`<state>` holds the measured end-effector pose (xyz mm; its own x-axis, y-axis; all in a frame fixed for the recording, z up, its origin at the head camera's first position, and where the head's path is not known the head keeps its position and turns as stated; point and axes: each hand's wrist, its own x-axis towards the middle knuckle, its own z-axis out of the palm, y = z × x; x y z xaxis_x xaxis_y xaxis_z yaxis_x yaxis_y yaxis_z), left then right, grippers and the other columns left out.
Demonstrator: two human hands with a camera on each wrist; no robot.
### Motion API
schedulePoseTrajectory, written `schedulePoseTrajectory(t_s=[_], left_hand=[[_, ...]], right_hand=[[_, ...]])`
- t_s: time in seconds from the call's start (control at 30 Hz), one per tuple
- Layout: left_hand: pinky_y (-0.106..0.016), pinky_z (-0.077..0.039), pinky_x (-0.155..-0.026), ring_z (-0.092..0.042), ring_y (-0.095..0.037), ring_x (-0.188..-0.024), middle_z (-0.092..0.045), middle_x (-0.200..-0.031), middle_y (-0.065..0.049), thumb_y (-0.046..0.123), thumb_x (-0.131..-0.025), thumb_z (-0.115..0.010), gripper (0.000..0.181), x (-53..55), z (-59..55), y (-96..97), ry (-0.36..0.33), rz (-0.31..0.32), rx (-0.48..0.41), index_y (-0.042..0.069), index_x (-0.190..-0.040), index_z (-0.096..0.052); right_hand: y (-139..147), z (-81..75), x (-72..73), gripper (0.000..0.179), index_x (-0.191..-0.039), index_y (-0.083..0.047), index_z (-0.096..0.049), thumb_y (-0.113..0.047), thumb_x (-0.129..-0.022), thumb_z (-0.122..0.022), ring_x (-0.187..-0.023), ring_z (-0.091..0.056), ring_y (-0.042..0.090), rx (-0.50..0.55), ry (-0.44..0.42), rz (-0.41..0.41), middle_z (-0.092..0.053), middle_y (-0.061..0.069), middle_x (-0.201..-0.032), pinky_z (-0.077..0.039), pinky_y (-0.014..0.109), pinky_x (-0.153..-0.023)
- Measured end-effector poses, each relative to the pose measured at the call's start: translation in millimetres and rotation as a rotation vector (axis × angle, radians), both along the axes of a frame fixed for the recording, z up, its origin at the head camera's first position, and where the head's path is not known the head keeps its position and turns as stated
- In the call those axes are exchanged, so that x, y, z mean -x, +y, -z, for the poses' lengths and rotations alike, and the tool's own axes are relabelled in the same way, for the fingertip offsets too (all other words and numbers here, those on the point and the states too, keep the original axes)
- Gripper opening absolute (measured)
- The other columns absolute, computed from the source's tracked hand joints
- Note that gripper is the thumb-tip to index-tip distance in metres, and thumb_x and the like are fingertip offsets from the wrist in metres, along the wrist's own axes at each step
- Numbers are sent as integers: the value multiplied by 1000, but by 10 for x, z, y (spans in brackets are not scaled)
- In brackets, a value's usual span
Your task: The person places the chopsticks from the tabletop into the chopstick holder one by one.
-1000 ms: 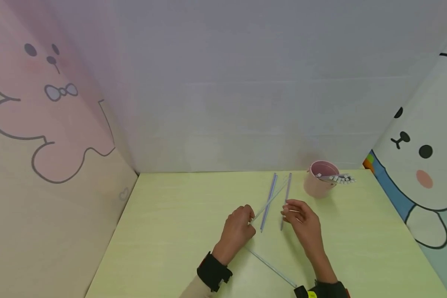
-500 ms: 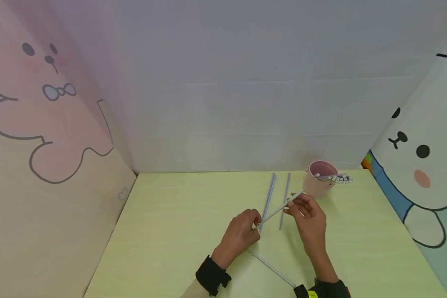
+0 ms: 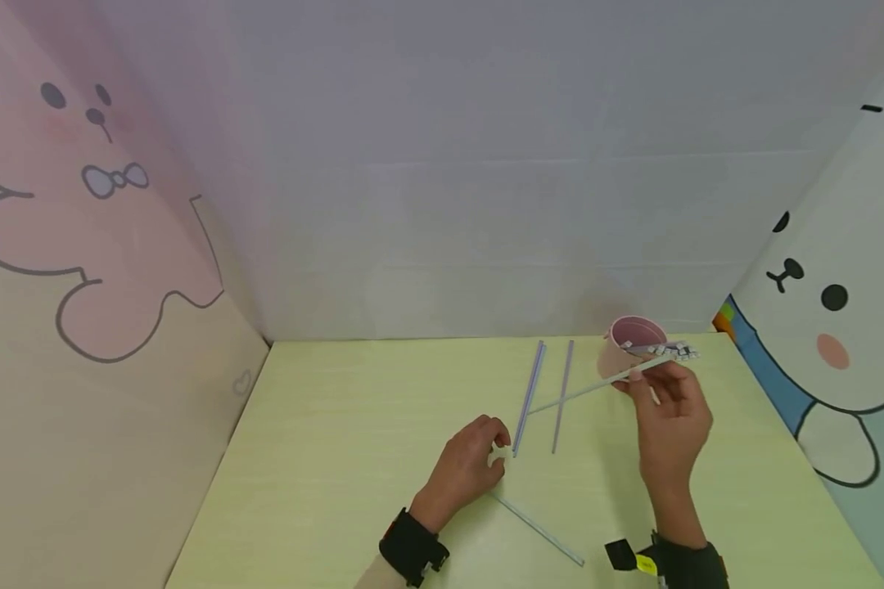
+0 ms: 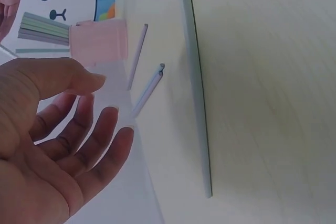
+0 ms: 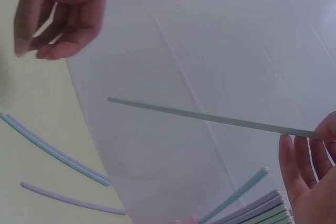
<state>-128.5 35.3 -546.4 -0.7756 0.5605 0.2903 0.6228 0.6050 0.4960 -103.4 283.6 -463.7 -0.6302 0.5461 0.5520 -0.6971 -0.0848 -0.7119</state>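
My right hand (image 3: 670, 425) pinches one end of a thin pale green stick (image 5: 210, 117) between thumb and fingers. The stick points left, its far part passing over the lilac stick (image 3: 563, 397) in the head view. Loosely bent, the fingers of my left hand (image 4: 68, 140) hold nothing; thumb and fingertips are apart. Close below that hand, another pale green stick (image 3: 538, 529) lies slanted on the table. Behind the right fingers stands a pink bucket (image 4: 98, 40), with a bundle of sticks (image 4: 44, 29) leaning out over its rim.
Two sticks side by side, one lilac and one bluish (image 5: 58, 150), lie left of the lone lilac stick. The pale yellow table (image 3: 339, 425) ends at a white back wall (image 3: 442, 245). Cartoon-printed panels stand on both sides.
The stick has passed from my left fingers to my right hand, which has moved right with it toward the bucket. My left hand has let go and stays low over the table.
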Motion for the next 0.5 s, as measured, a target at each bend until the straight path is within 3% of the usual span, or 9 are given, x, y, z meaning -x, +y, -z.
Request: schedulePoseTrajectory(t_s=[0.17, 0.33, 0.43, 0.5], left_hand=[[-21, -46, -59, -52, -9, -75, -64, -91, -1, 7, -76, -76, 26, 3, 66, -51, -1, 17, 41, 14, -98, -64], [-21, -45, -57, -53, -7, -74, -65, -90, 4, 8, -76, -75, 25, 17, 119, -96, -18, -21, 60, 18, -97, -64], [-22, -46, -58, -53, -7, -74, -65, -90, 3, 7, -76, -75, 24, 29, 127, -125, -33, -37, 65, 17, -96, -65], [-23, -47, -59, -53, -8, -75, -65, -90, 2, 6, -76, -74, 24, 40, 141, -146, -33, -42, 68, 16, -96, -66]], right_hand=[[211, -205, 26, 31, -108, 30, -51, 26, -79, -61, -84, -67, 31, 68, 122, 160, -59, 34, -101, -59, 31, -68], [388, -452, 56, 28, -102, 26, -55, 23, -76, -66, -80, -67, 36, 160, 218, 312, -59, 33, -94, -60, 35, -68], [498, -595, 40, 25, -100, 21, -58, 19, -77, -69, -81, -66, 35, 172, 225, 435, -60, 30, -94, -60, 34, -69], [581, -659, 33, 22, -101, 16, -60, 15, -81, -68, -83, -66, 33, 125, 189, 526, -61, 25, -94, -60, 32, -72]])
